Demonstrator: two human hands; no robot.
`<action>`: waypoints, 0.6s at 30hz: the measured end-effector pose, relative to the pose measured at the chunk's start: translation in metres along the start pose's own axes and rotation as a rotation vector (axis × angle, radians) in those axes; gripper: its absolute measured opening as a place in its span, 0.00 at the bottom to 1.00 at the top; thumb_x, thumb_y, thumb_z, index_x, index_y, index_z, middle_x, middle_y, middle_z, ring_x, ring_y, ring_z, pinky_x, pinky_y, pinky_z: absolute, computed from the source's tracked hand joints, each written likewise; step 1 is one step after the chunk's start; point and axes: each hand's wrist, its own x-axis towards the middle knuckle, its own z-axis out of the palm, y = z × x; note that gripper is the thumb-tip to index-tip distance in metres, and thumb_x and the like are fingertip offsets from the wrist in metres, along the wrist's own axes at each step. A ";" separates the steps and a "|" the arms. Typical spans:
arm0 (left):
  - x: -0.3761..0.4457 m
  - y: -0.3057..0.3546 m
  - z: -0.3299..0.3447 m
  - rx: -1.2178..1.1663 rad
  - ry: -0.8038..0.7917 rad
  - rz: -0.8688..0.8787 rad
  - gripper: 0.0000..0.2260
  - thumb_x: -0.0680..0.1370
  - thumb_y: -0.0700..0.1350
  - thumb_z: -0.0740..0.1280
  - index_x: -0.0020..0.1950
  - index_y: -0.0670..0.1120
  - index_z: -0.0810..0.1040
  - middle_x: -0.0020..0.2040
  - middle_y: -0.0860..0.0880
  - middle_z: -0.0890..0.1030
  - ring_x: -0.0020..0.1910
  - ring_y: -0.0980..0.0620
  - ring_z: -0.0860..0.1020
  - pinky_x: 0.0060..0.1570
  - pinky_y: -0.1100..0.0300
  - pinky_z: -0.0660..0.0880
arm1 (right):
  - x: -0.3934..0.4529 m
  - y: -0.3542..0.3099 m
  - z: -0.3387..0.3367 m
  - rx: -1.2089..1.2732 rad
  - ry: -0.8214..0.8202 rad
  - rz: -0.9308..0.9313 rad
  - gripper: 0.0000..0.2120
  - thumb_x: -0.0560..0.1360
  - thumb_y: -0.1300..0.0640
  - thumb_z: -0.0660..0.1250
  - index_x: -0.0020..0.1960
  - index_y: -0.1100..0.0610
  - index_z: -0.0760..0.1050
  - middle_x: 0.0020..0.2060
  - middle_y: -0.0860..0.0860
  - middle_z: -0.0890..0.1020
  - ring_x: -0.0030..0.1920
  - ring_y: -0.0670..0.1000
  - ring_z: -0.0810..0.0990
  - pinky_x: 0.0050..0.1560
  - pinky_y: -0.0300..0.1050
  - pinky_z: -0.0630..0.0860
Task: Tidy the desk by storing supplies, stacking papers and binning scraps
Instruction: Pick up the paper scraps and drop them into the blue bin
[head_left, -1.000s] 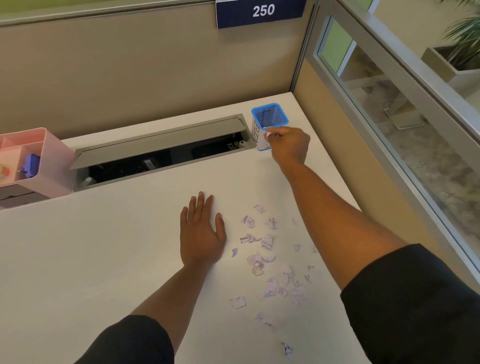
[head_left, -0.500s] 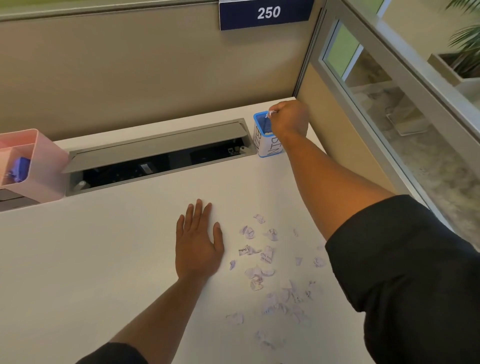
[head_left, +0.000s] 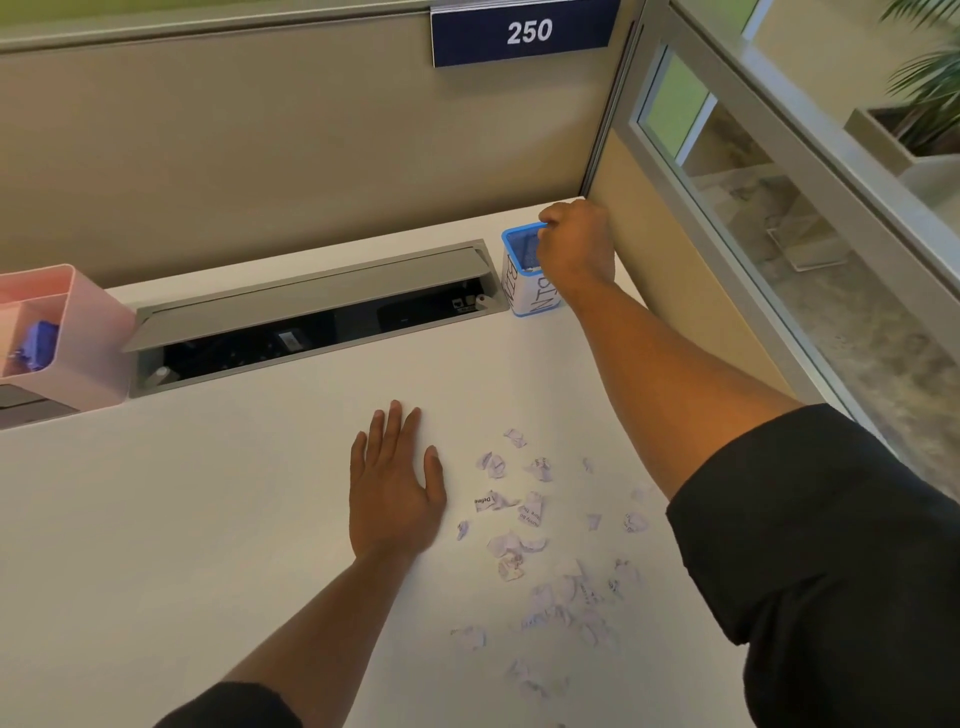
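A small white bin with a blue rim (head_left: 523, 296) stands at the desk's far right corner. My right hand (head_left: 574, 249) hovers over its right side with curled fingers, fingertips at the rim. Whatever is pinched in them is hidden. My left hand (head_left: 392, 493) lies flat on the white desk (head_left: 182, 519), fingers spread and holding nothing. Just right of it, several torn paper scraps (head_left: 535, 514) with printed text lie scattered toward the front edge, partly under my right forearm.
A pink desk organizer (head_left: 88, 338) with a blue item inside sits at the far left. An open grey cable trough (head_left: 311, 312) runs along the back. Beige partition walls and a glass panel (head_left: 753, 218) close the back and right sides.
My right hand rose from the bin's front side to above its rim and shifted slightly right. The left hand stayed flat on the desk. The view moved a little closer.
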 end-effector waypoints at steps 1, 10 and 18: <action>0.000 0.000 0.000 0.001 -0.001 -0.001 0.25 0.83 0.57 0.49 0.80 0.53 0.59 0.82 0.53 0.56 0.81 0.54 0.50 0.80 0.52 0.48 | -0.004 0.001 0.000 0.010 0.026 -0.013 0.15 0.77 0.62 0.61 0.61 0.58 0.79 0.58 0.57 0.78 0.54 0.59 0.80 0.46 0.47 0.79; -0.001 0.001 -0.002 0.005 -0.004 0.009 0.25 0.83 0.56 0.49 0.80 0.51 0.60 0.82 0.52 0.56 0.81 0.52 0.51 0.80 0.51 0.48 | -0.079 0.035 0.009 0.062 0.047 0.085 0.10 0.74 0.61 0.64 0.50 0.58 0.83 0.49 0.55 0.83 0.48 0.55 0.81 0.47 0.43 0.76; -0.002 0.001 -0.003 0.005 -0.018 0.016 0.25 0.84 0.55 0.49 0.81 0.51 0.58 0.82 0.51 0.55 0.81 0.51 0.50 0.80 0.50 0.48 | -0.125 0.092 -0.009 -0.172 -0.350 0.298 0.14 0.72 0.58 0.65 0.56 0.50 0.82 0.58 0.48 0.81 0.58 0.52 0.80 0.57 0.43 0.75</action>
